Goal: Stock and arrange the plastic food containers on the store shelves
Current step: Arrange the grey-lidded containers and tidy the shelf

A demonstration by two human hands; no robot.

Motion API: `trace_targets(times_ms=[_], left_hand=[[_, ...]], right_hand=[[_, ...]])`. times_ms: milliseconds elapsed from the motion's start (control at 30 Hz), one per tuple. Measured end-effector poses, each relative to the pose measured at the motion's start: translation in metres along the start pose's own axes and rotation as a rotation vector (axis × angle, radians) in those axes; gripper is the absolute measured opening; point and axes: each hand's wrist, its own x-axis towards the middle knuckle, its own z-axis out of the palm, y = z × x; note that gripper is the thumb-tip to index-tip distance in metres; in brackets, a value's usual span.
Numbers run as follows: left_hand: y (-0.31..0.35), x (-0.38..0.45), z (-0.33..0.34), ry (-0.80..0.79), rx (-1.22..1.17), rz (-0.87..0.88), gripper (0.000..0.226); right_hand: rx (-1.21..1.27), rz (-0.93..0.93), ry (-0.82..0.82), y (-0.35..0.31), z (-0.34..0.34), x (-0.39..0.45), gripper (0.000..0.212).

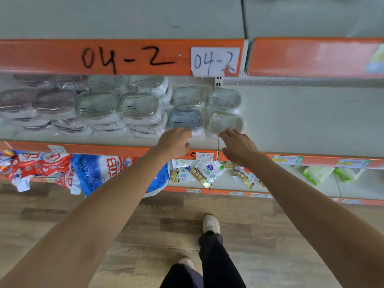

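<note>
Wrapped plastic food containers lie in rows on the middle shelf (291, 121). A blue-lidded container (185, 119) sits at the front, with a clear-lidded container (225, 121) to its right. Two more clear containers (225, 98) stand behind them. My left hand (175, 142) rests at the front edge of the blue-lidded container, fingers curled and touching it. My right hand (239, 145) reaches to the front edge of the clear-lidded container, fingers spread and touching its wrap. Neither hand visibly lifts anything.
Stacks of clear containers (97, 104) and dark-lidded ones (37, 100) fill the shelf's left part. The right part of the shelf is bare. An orange rail marked 04-2 (124, 57) runs overhead. Detergent bags (93, 169) and pouches (205, 171) fill the lower shelf. My shoe (211, 223) stands on wood flooring.
</note>
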Motion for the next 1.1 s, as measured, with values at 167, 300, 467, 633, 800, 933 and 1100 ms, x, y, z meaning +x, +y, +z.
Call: trace_targets(times_ms=[167,300,467,633,800,933,1100], left_hand=[[0.019,-0.054,-0.048,0.004,0.017,0.023,0.024],[0.037,-0.091,-0.085,0.026,0.096,0.128,0.019],[0.061,-0.116,-0.149,0.149,0.122,0.268,0.012],[0.087,-0.119,-0.205,0.328,0.088,0.341,0.012],[0.104,-0.097,-0.247,0.417,0.081,0.338,0.011],[0.116,-0.068,-0.273,0.46,0.018,0.316,0.011],[0.137,-0.016,-0.289,0.505,0.016,0.265,0.025]], right_hand=[[0.049,0.024,-0.024,-0.025,-0.044,-0.05,0.037],[0.021,0.0,-0.007,-0.041,-0.087,-0.089,0.037],[-0.044,-0.023,0.075,-0.051,-0.149,-0.126,0.036],[-0.084,-0.028,0.206,-0.049,-0.211,-0.147,0.036],[-0.1,0.034,0.308,-0.025,-0.264,-0.147,0.036],[-0.097,0.095,0.34,0.004,-0.296,-0.138,0.038],[-0.184,0.142,0.352,0.045,-0.32,-0.121,0.039]])
